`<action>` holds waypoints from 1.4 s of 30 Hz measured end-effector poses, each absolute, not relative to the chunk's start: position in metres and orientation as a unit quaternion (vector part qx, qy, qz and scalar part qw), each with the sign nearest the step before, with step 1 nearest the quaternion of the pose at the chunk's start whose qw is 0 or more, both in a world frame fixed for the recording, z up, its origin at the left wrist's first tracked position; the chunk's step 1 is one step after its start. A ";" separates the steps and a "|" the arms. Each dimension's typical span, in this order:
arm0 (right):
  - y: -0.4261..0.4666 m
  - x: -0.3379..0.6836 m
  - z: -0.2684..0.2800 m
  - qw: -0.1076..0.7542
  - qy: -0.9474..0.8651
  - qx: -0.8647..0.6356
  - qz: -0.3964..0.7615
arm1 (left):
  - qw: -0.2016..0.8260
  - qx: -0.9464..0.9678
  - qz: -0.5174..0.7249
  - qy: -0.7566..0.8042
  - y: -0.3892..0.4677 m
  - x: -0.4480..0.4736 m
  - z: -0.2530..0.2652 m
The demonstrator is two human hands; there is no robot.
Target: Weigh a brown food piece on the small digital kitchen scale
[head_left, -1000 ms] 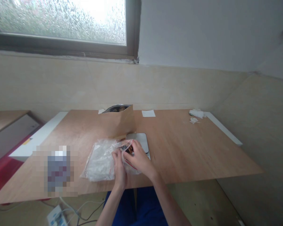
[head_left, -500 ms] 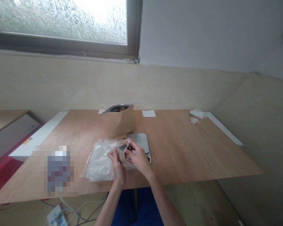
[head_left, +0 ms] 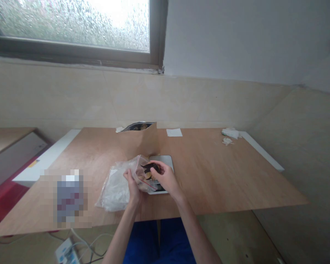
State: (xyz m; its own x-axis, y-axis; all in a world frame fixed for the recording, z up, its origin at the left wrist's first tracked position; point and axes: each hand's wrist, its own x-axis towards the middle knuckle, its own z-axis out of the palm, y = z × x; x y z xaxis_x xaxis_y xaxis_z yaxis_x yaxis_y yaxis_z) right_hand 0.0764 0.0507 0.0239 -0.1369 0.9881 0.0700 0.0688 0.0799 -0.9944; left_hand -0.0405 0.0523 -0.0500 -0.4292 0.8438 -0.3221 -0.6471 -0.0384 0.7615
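My left hand (head_left: 132, 186) grips the side of a clear zip bag (head_left: 141, 162) with a red seal line, its mouth tilted open toward the right. Pale and dark pieces lie inside it. Pinched in my right hand (head_left: 166, 178), at the bag's mouth, are dark, curled dried strips (head_left: 151, 167); their exact kind I cannot make out. Beneath the bag and my right hand is a flat white kitchen scale (head_left: 167, 160), partly covered. A stack of clear plastic bags (head_left: 112, 190) lies left of my left hand.
Behind the scale stands an open brown paper pouch (head_left: 145, 141) with a dark inside. A white paper slip (head_left: 174, 132) lies at the back; crumpled white packaging (head_left: 231, 133) sits back right. A pixelated item (head_left: 70, 198) is at left. Cables and a power strip (head_left: 67, 251) are below.
My right hand has drawn back from inside the bag, bringing dark strips to its mouth. The bag's mouth now gapes wider, and my left hand has shifted slightly left.
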 end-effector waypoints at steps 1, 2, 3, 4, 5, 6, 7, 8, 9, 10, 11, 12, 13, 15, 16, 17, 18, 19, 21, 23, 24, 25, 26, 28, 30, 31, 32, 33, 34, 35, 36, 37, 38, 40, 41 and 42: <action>0.057 0.078 0.027 0.478 -0.562 -0.457 0.496 | 0.545 0.091 0.711 0.435 0.055 -0.043 -0.053; 0.063 0.078 0.032 0.493 -0.559 -0.449 0.493 | 0.557 0.074 0.712 0.422 0.056 -0.044 -0.055; 0.071 0.078 0.040 0.509 -0.560 -0.440 0.484 | 0.559 0.061 0.714 0.417 0.057 -0.046 -0.057; 0.079 0.077 0.049 0.525 -0.566 -0.428 0.470 | 0.557 0.056 0.717 0.416 0.057 -0.046 -0.059; 0.089 0.076 0.061 0.540 -0.577 -0.413 0.452 | 0.554 0.056 0.720 0.415 0.057 -0.047 -0.060; 0.098 0.073 0.073 0.557 -0.592 -0.396 0.427 | 0.552 0.055 0.723 0.413 0.057 -0.046 -0.062; 0.108 0.069 0.085 0.569 -0.615 -0.376 0.395 | 0.549 0.056 0.726 0.410 0.056 -0.046 -0.063; 0.118 0.065 0.098 0.579 -0.639 -0.361 0.356 | 0.546 0.057 0.729 0.408 0.056 -0.046 -0.065; 0.128 0.060 0.109 0.579 -0.664 -0.350 0.319 | 0.543 0.059 0.732 0.407 0.055 -0.045 -0.066; 0.137 0.055 0.120 0.573 -0.687 -0.345 0.284 | 0.539 0.060 0.735 0.407 0.055 -0.045 -0.067; 0.146 0.049 0.128 0.562 -0.709 -0.342 0.255 | 0.536 0.061 0.737 0.407 0.055 -0.045 -0.068; 0.154 0.043 0.135 0.545 -0.733 -0.336 0.229 | 0.535 0.062 0.738 0.406 0.055 -0.045 -0.069; 0.161 0.038 0.139 0.526 -0.755 -0.332 0.207 | 0.533 0.064 0.740 0.405 0.055 -0.045 -0.069; 0.172 0.028 0.142 0.485 -0.795 -0.323 0.169 | 0.533 0.070 0.741 0.403 0.055 -0.046 -0.069; 0.177 0.025 0.140 0.467 -0.809 -0.323 0.153 | 0.534 0.072 0.741 0.401 0.055 -0.046 -0.069; 0.180 0.022 0.136 0.450 -0.819 -0.327 0.139 | 0.536 0.074 0.740 0.400 0.055 -0.046 -0.068; 0.182 0.021 0.132 0.435 -0.827 -0.332 0.129 | 0.539 0.075 0.738 0.399 0.055 -0.046 -0.068; 0.182 0.020 0.127 0.422 -0.831 -0.340 0.124 | 0.542 0.075 0.736 0.399 0.055 -0.046 -0.067; 0.181 0.020 0.118 0.397 -0.836 -0.359 0.123 | 0.550 0.073 0.731 0.398 0.055 -0.046 -0.067; 0.178 0.022 0.112 0.376 -0.841 -0.370 0.125 | 0.554 0.072 0.728 0.398 0.055 -0.046 -0.067; 0.176 0.023 0.110 0.368 -0.843 -0.371 0.125 | 0.554 0.073 0.727 0.398 0.055 -0.046 -0.067; 0.174 0.024 0.110 0.362 -0.846 -0.371 0.123 | 0.553 0.074 0.728 0.399 0.055 -0.046 -0.067; 0.173 0.025 0.110 0.358 -0.849 -0.370 0.121 | 0.550 0.076 0.729 0.400 0.055 -0.045 -0.067; 0.170 0.026 0.111 0.350 -0.853 -0.371 0.110 | 0.543 0.080 0.732 0.403 0.055 -0.045 -0.066; 0.168 0.027 0.112 0.342 -0.852 -0.387 0.087 | 0.537 0.082 0.734 0.406 0.055 -0.045 -0.065; 0.167 0.027 0.113 0.336 -0.850 -0.400 0.072 | 0.536 0.082 0.735 0.407 0.055 -0.045 -0.065; 0.167 0.027 0.113 0.329 -0.847 -0.415 0.056 | 0.535 0.082 0.735 0.408 0.055 -0.045 -0.064; 0.166 0.027 0.113 0.319 -0.844 -0.429 0.041 | 0.535 0.082 0.736 0.407 0.055 -0.045 -0.064; 0.166 0.028 0.113 0.306 -0.843 -0.441 0.029 | 0.535 0.081 0.736 0.406 0.055 -0.045 -0.064; 0.165 0.028 0.113 0.292 -0.844 -0.449 0.021 | 0.536 0.081 0.737 0.405 0.055 -0.044 -0.064; 0.164 0.029 0.112 0.278 -0.847 -0.453 0.017 | 0.537 0.081 0.737 0.403 0.055 -0.044 -0.065; 0.163 0.030 0.112 0.267 -0.850 -0.454 0.015 | 0.539 0.081 0.736 0.401 0.055 -0.045 -0.065; 0.162 0.030 0.112 0.260 -0.852 -0.453 0.016 | 0.542 0.081 0.735 0.399 0.056 -0.045 -0.066; 0.159 0.031 0.113 0.253 -0.856 -0.451 0.021 | 0.550 0.082 0.731 0.395 0.056 -0.045 -0.066; 0.158 0.031 0.113 0.250 -0.856 -0.452 0.025 | 0.556 0.083 0.728 0.393 0.056 -0.045 -0.067; 0.157 0.031 0.114 0.245 -0.856 -0.455 0.029 | 0.561 0.084 0.724 0.392 0.056 -0.045 -0.066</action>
State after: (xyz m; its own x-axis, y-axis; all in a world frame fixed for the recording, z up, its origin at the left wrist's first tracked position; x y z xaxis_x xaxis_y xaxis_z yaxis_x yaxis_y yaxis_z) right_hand 0.0312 0.1574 0.1136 -0.4670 0.7927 0.3920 0.7638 0.5849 -0.2729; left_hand -0.0450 0.0558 -0.0665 -0.3559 0.8790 -0.3175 -0.7471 -0.0635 0.6617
